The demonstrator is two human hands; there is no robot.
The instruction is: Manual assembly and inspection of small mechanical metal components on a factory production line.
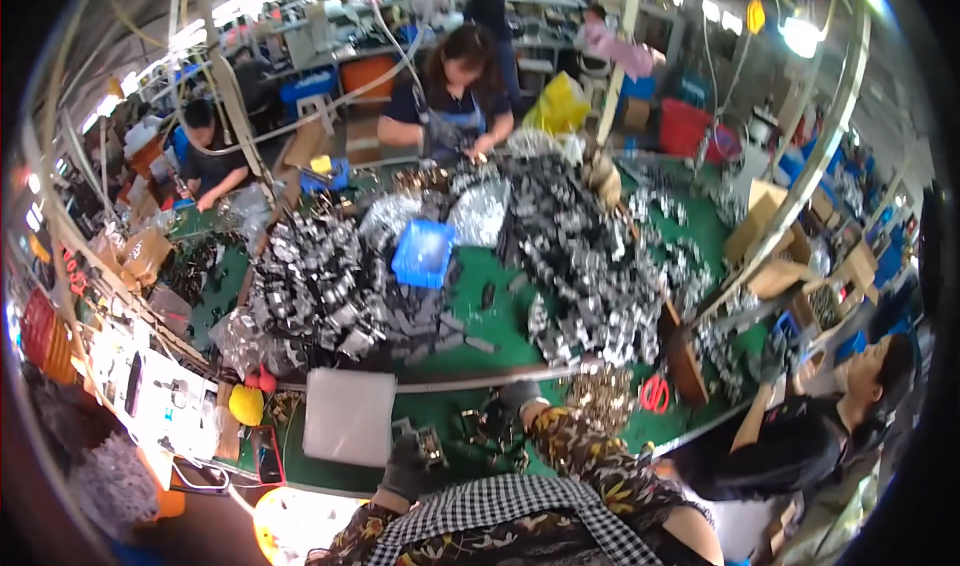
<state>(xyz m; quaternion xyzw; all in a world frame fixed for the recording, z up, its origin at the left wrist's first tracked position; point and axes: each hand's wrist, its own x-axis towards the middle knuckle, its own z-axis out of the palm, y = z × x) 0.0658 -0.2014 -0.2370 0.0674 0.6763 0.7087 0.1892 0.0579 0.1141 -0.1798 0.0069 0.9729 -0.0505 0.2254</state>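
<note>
My left hand (405,466), in a dark grey glove, is closed around a small silver metal part (431,447) with a squarish frame. It is close to my body, just right of a stack of white translucent sheets (349,418). Farther forward and to the right is my right hand (519,398), also gloved, reaching over the green bench beside a cluster of dark and brassy metal pieces (487,430). Its fingers are too small and dark to show whether they grip anything. Right of that hand lies a heap of small brass-coloured parts (602,396).
Red-handled scissors (655,395) lie right of the brass heap. Beyond a raised rail, large piles of silver and black parts (320,281) flank a blue plastic bin (423,254). Co-workers (455,96) work across the bench and at my right (820,426). A yellow object (246,405) sits at left.
</note>
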